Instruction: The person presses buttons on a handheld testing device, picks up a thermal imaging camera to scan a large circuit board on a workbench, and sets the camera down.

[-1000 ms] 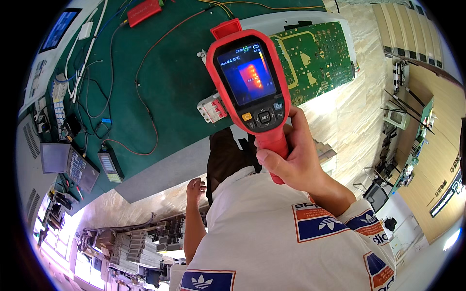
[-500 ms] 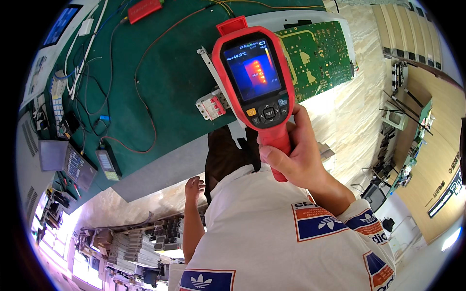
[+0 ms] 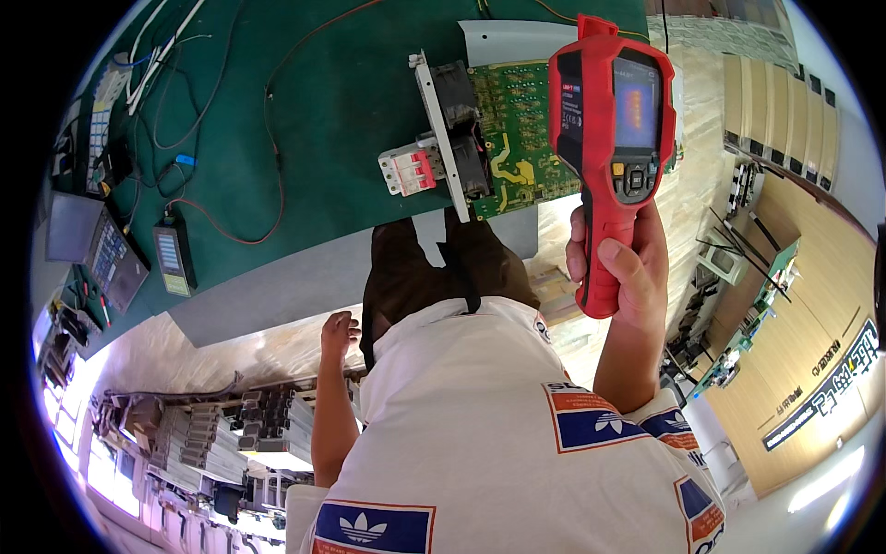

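The right hand is wrapped tightly around the red grip of a handheld thermal imager, holding it upright with its lit screen facing the camera. The imager sits just right of the green circuit board, partly overlapping that board's right edge. The left hand hangs loosely half-curled and holds nothing, well below and left of the board. A white breaker with red switches sits just left of the board
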A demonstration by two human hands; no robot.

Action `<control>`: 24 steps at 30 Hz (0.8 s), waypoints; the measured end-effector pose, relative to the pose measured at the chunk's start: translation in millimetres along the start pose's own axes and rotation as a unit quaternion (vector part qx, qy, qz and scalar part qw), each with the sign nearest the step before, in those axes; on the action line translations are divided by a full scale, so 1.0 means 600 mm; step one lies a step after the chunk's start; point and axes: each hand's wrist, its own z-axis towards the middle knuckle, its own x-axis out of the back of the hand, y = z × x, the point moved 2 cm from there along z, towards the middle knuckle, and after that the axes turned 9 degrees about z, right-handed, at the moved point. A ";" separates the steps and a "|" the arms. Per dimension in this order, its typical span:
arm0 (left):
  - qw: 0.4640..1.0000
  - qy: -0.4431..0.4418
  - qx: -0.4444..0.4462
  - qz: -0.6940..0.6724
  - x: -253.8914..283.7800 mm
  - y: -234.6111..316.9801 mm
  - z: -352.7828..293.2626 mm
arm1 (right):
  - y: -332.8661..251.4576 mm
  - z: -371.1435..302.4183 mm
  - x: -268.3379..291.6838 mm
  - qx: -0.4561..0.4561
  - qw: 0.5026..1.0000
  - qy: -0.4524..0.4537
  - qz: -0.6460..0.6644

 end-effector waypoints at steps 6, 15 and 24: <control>1.000 -0.001 0.005 0.000 0.002 0.001 -0.001 | 0.001 -0.006 0.005 0.004 1.000 0.003 0.007; 1.000 -0.001 -0.005 0.001 0.000 0.006 -0.005 | 0.020 -0.016 0.003 0.001 1.000 -0.007 0.013; 1.000 0.001 -0.018 0.016 -0.001 0.000 0.005 | 0.063 -0.040 -0.010 -0.041 0.998 -0.029 -0.048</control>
